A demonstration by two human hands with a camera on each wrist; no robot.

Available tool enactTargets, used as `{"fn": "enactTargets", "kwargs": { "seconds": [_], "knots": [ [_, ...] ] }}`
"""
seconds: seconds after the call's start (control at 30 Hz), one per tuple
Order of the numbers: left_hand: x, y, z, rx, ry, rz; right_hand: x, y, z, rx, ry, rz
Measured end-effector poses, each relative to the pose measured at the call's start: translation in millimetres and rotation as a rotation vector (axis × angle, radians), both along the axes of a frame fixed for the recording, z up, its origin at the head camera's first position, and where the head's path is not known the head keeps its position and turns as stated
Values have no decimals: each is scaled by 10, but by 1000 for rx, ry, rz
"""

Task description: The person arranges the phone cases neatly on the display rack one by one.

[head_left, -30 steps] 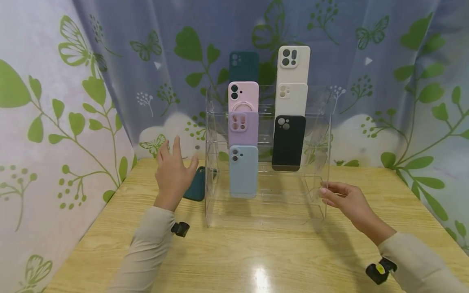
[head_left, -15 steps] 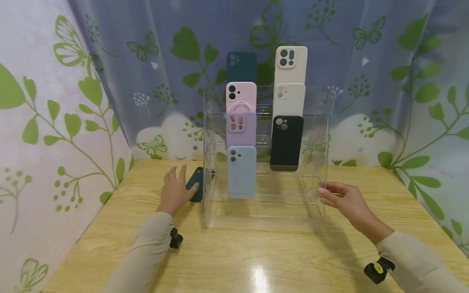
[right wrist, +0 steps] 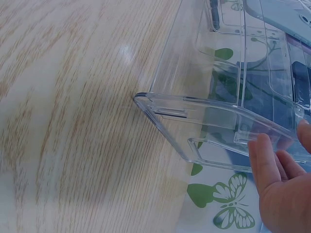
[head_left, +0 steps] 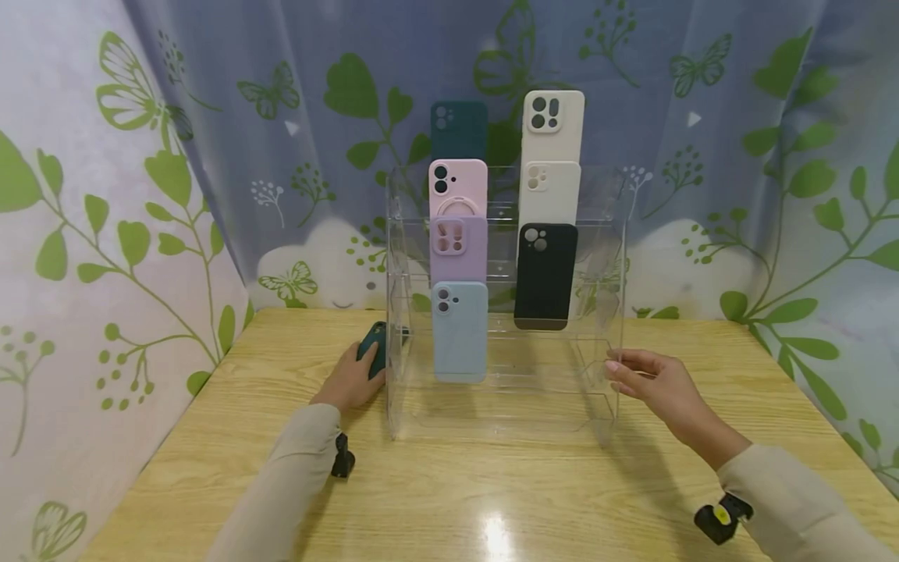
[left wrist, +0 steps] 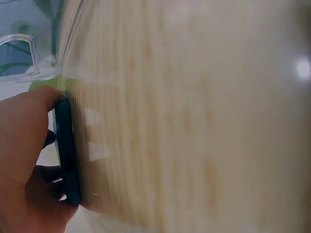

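In the head view, my left hand (head_left: pixel 351 380) grips a dark green phone case (head_left: pixel 375 350) that lies on the table left of the clear display stand (head_left: pixel 506 421). The left wrist view shows the case (left wrist: pixel 67 153) edge-on, between the thumb and the fingers of my left hand (left wrist: pixel 24 150). At the stand's right side, my right hand (head_left: pixel 656 382) pinches the edge of the side panel with thumb and fingertips. In the right wrist view, fingers of that hand (right wrist: pixel 282 179) lie along the outside of the clear panel (right wrist: pixel 194 109).
The stand's left column bears a dark green case (head_left: pixel 460 129), a pink case (head_left: pixel 456 183), a lilac case (head_left: pixel 467 254) and a light blue case (head_left: pixel 460 336). Its right column bears two cream cases (head_left: pixel 562 144) and a black case (head_left: pixel 545 277). A patterned curtain (head_left: pixel 316 195) hangs behind the wooden table (head_left: pixel 449 492).
My left hand has come down from above the table onto the dark green phone case and taken hold of it. My right hand has stayed at the stand's side.
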State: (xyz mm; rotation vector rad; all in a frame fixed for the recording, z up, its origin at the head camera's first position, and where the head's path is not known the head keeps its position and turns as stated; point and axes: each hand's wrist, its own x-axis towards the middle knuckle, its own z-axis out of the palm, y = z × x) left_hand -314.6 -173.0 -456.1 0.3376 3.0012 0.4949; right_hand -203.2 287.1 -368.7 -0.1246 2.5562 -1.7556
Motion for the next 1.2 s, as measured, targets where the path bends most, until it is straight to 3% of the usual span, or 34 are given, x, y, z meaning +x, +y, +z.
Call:
{"fn": "enactTargets", "kwargs": {
  "seconds": [0.17, 0.57, 0.8, 1.2],
  "knots": [
    [47, -17, 49, 15, -50, 8, 6, -7, 12, -1, 1, 4],
    [156, -260, 41, -6, -49, -13, -4, -2, 14, -5, 7, 9],
    [240, -405, 37, -7, -81, 9, -8, -5, -2, -5, 8, 2],
    [394, -634, 53, 27, -56, -12, -5, 2, -3, 9, 4, 11]
  ]
}}
